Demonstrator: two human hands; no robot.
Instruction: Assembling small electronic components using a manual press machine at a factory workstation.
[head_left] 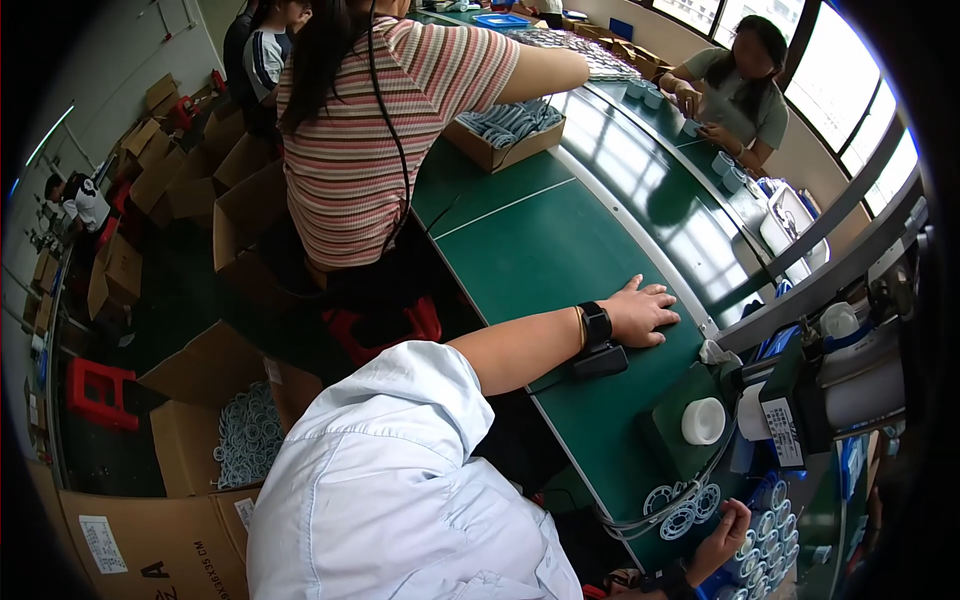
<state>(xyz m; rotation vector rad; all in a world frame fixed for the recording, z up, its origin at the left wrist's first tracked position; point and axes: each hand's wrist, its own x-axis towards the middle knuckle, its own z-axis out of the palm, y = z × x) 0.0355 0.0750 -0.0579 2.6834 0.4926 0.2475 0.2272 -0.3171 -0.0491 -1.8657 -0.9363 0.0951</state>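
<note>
Left hand [642, 314]: spread flat on the glossy green bench [560, 235]. Right hand [720, 548]: fingers curled, grip indeterminable, near light-blue spoked plastic rings [678, 520].

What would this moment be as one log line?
left hand: spread on green table | right hand: beside pale-blue rings, grip unclear

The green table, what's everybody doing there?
The person's left hand rests flat on the green table. The right hand is between pale blue rings and more round blue parts; I can't tell if it holds anything. Across the table, a co-worker's hands are near a small blue cup.
</note>
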